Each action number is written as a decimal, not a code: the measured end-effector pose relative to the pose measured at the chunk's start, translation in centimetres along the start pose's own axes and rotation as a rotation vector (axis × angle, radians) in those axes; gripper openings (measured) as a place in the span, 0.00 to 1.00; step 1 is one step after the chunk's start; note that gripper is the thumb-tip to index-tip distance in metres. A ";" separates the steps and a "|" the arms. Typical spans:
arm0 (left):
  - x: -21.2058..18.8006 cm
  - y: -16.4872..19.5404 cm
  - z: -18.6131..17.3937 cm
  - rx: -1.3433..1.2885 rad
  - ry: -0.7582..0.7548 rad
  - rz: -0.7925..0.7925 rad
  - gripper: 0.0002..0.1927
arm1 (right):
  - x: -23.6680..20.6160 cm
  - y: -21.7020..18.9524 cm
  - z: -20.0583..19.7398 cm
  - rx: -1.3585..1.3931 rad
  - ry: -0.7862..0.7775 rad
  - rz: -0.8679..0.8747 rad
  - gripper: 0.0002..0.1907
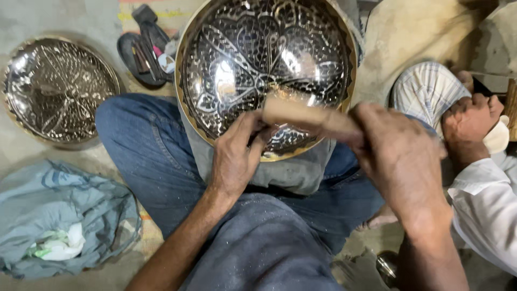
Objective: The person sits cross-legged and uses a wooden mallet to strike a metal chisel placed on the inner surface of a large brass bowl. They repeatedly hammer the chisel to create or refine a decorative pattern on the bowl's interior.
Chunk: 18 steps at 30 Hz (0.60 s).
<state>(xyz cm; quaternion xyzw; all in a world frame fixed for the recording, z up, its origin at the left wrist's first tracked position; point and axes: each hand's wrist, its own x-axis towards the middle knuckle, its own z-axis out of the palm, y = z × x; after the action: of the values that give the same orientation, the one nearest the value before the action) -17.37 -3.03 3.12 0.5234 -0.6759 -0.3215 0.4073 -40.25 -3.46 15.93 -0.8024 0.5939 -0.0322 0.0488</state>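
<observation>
While braced on the lap, engraved metal bowl [266,70] steadied by left hand [235,156], fingers pinching something unclear at its rim; wooden mallet [309,118] gripped in right hand [401,156].

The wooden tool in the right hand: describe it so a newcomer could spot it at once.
Start at the big engraved metal bowl resting on the lap. At its lower rim, the right hand grips a pale wooden mallet, blurred, beside the left hand. It is the only wooden thing against the shiny metal.
</observation>
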 end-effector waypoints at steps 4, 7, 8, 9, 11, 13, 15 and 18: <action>0.0 -0.4 0.3 -0.006 -0.017 0.003 0.16 | 0.1 0.6 0.8 0.059 -0.086 0.114 0.19; 0.0 -0.5 0.4 0.000 -0.015 0.011 0.16 | 0.1 1.0 1.1 0.072 -0.083 0.065 0.18; 0.0 -0.5 0.4 -0.006 -0.012 0.011 0.16 | 0.1 1.0 1.2 0.167 -0.090 0.124 0.20; -0.1 -0.5 0.3 -0.003 -0.019 0.001 0.16 | 0.1 1.1 1.2 0.260 -0.092 0.180 0.23; -0.1 -0.5 0.3 0.005 -0.037 -0.010 0.16 | 0.1 1.2 1.2 0.093 -0.025 0.026 0.21; 0.0 -0.5 0.3 0.007 -0.017 0.011 0.16 | 0.0 1.1 1.2 0.104 -0.031 0.035 0.21; 0.0 -0.5 0.3 0.007 -0.014 0.009 0.16 | -0.1 1.1 1.3 0.291 -0.100 0.208 0.22; 0.2 -0.4 0.4 0.014 -0.015 0.015 0.16 | -0.2 1.2 1.6 -0.047 0.000 -0.052 0.24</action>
<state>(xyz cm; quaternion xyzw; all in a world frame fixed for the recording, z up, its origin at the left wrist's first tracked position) -17.51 -3.29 2.61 0.5188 -0.6851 -0.3173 0.4009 -41.24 -3.53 14.23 -0.8185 0.5734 -0.0196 0.0289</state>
